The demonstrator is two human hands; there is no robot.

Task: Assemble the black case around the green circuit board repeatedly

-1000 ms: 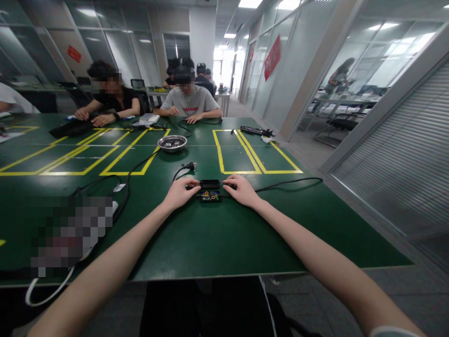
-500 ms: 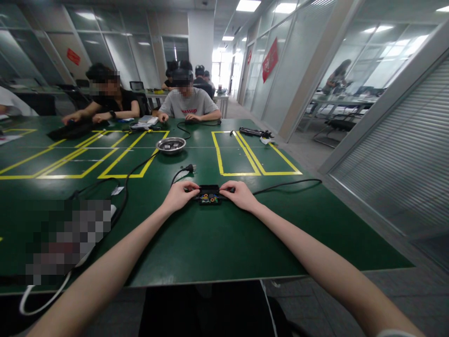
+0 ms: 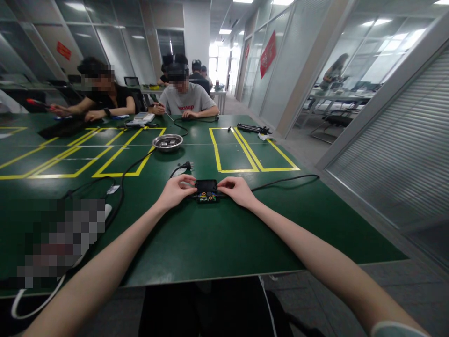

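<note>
A small black plastic case lies on the green table in front of me. Its lower half holds a circuit board (image 3: 207, 197) with orange ring-shaped coils. Behind the board, the black cover (image 3: 206, 186) is tilted up, its dark inner side facing me. My left hand (image 3: 176, 191) grips the cover's left edge, thumb low and fingertips higher. At the right edge my right hand (image 3: 239, 191) pinches the cover between thumb and bent fingers. A black cable (image 3: 286, 182) runs off to the right from behind my right hand. Just beyond my left hand lies a black power plug (image 3: 187, 165).
A metal bowl (image 3: 167, 142) with small metal parts stands farther back. Yellow tape (image 3: 236, 171) marks rectangles on the table (image 3: 245, 243). A blurred power strip (image 3: 63, 243) lies at the left. Black parts (image 3: 254, 128) lie at the far right. Two people sit across.
The cover has tilted up more, showing more of its inner side. My left hand's fingers have spread a little. Across the table, one person has raised a red-tipped tool.
</note>
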